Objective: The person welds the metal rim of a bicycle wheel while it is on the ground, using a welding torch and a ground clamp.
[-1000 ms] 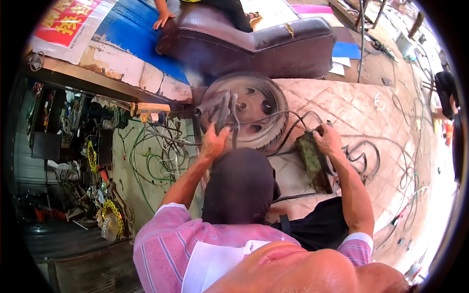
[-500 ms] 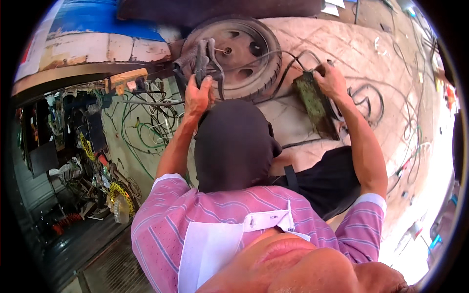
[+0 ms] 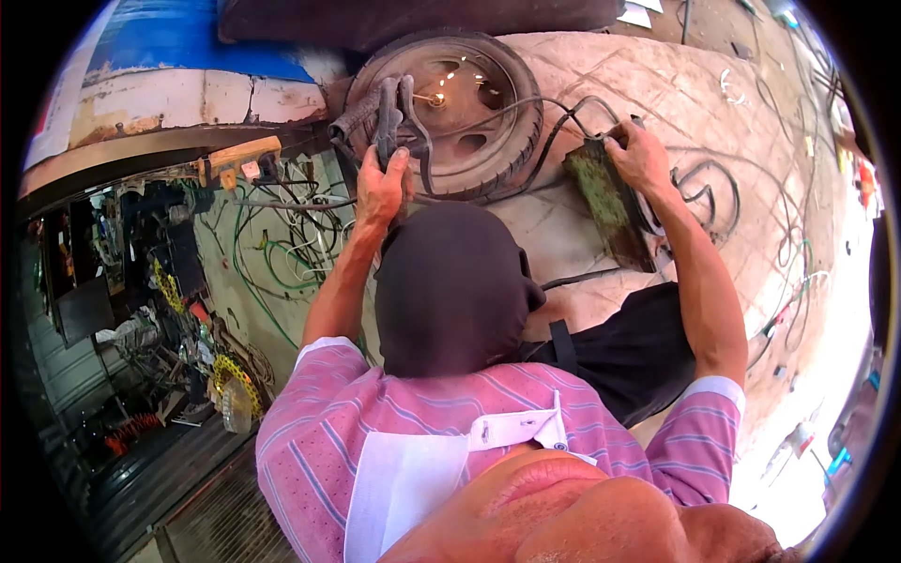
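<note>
A spoked wheel with a black tyre (image 3: 514, 158) lies at the far middle, and bright sparks glow at its hub (image 3: 438, 99). My left hand (image 3: 380, 192) is closed round a dark welding electrode holder (image 3: 388, 127). A thin rod (image 3: 422, 98) reaches from the holder to the hub. My right hand (image 3: 639, 153) is closed on the upper end of a worn green metal box (image 3: 601, 192); the fingertips are partly hidden. A black cable (image 3: 556, 127) runs between the wheel and the box. A dark rounded shape (image 3: 450, 291) stands close before my chest.
Loose cables (image 3: 709, 197) lie on the tiled floor (image 3: 601, 75) at the right. A shelf of parts and yellow chain rings (image 3: 235, 380) stands at the left, with a tangle of green and black wires (image 3: 282, 258) beside it. A dark brown slab (image 3: 422, 19) borders the far edge.
Sparks and a glow have appeared at the wheel hub where the rod tip is. Both hands keep nearly the same place and grip.
</note>
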Motion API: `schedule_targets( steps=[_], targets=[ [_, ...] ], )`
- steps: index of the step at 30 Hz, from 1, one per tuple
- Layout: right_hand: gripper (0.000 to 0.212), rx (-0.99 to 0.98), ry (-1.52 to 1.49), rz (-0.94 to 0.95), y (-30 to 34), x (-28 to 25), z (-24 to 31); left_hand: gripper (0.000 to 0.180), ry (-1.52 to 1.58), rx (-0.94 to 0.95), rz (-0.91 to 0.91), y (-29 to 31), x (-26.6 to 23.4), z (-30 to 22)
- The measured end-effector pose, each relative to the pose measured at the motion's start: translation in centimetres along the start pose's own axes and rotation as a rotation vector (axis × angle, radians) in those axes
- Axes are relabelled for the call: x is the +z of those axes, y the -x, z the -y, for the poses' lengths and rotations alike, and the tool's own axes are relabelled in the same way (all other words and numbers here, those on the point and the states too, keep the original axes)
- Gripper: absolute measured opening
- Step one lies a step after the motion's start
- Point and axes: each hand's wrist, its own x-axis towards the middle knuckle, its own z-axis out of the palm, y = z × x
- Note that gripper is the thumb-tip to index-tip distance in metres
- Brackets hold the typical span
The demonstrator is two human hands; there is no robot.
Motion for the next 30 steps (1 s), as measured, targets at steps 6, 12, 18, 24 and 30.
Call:
schedule_targets(
  steps=[6,12,18,24,30],
  targets=[
    [0.032,0.014,-0.004,0.005,0.0,-0.1,-0.1,0.033,-0.006,-0.005,-0.019,0.6,0.5,-0.4],
    [0.032,0.021,-0.013,0.013,0.0,-0.2,0.1,0.037,0.299,-0.143,-0.191,1.4,-0.2,2.3],
    [0.034,-0.015,-0.019,-0.003,-0.1,0.2,-0.4,0.035,0.197,-0.128,-0.156,1.2,0.4,0.8],
    [0.034,-0.006,-0.026,-0.013,-0.1,0.2,-0.6,0.045,-0.615,0.057,-0.02,1.3,1.1,-2.2],
    [0.033,-0.007,0.001,0.002,0.0,0.2,-0.3,0.045,-0.642,0.095,-0.039,1.9,1.6,-1.3]
  ],
)
